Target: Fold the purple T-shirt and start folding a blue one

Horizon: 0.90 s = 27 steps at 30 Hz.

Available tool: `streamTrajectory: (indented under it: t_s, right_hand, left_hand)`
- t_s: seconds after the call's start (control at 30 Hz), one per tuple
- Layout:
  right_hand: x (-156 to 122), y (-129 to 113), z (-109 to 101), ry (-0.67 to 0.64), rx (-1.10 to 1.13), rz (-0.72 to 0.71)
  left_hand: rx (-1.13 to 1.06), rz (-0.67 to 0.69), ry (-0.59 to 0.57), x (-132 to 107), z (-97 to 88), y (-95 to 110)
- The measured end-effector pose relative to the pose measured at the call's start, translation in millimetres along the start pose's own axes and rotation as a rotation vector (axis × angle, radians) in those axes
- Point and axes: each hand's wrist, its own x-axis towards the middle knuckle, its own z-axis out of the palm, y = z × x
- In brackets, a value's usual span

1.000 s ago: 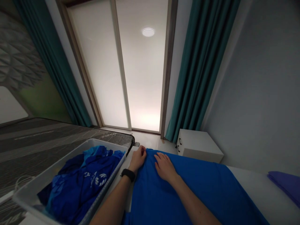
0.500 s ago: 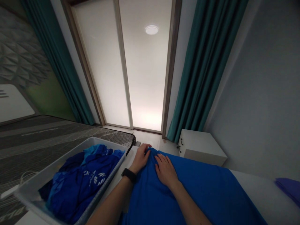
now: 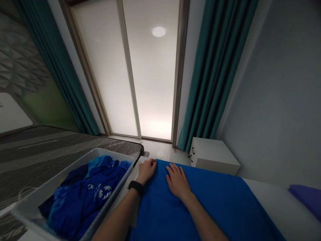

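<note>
A blue cloth (image 3: 215, 201) lies spread over a white tabletop (image 3: 269, 195) in front of me. At its far left corner, my left hand (image 3: 146, 170), with a dark watch on the wrist, has its fingers closed on the edge of the fabric. My right hand (image 3: 178, 181) rests palm down on the cloth near the far edge, fingers stretched out and a little apart. The cloth between both hands looks mostly smooth. Its near part runs out of view below.
To the left stands a white plastic bin (image 3: 22, 209) with crumpled blue garments (image 3: 77, 201) in it, beside a grey mattress (image 3: 62, 140). A folded purple cloth (image 3: 307, 199) lies at the right. Beyond the table are a white cabinet (image 3: 214, 154) and sliding doors (image 3: 155, 83).
My left hand has drawn the cloth's corner slightly left, and the bunched folds beside it have flattened. My right hand's fingers have spread a little more on the fabric.
</note>
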Motion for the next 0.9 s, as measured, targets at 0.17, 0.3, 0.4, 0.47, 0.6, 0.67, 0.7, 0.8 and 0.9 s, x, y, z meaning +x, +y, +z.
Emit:
streamTrajectory:
  t_s: [0.17, 0.3, 0.4, 0.47, 0.6, 0.67, 0.7, 0.8, 0.9]
  right_hand:
    - [17, 2, -5, 0.039, 0.036, 0.009]
    - [45, -2, -10, 0.017, 0.091, 0.009]
    - [67, -7, -8, -0.013, 0.121, -0.012]
    - [81, -9, -5, -0.041, 0.135, -0.016]
    - [104, -12, 0, -0.094, 0.13, 0.025]
    - [114, -13, 1, -0.118, 0.116, 0.061]
    - [118, -13, 1, -0.13, 0.108, 0.08]
    - [125, -17, 1, -0.166, 0.089, 0.122]
    - [127, -20, 3, -0.172, 0.093, 0.131]
  left_hand:
    - [0.04, 0.062, -0.005, -8, 2.8, 3]
    - [0.034, 0.075, -0.015, -9, 1.5, 2]
    - [0.024, 0.075, -0.02, -8, 0.3, 3]
    - [0.015, 0.086, -0.024, -9, -0.3, 4]
    - [-0.027, 0.117, -0.012, -12, -0.7, 6]
    - [-0.042, 0.109, 0.001, -12, -0.5, 7]
    - [-0.046, 0.098, 0.007, -12, -0.3, 6]
    - [-0.07, 0.043, 0.034, -11, -0.3, 5]
    - [-0.178, -0.059, 0.087, -10, -0.6, 4]
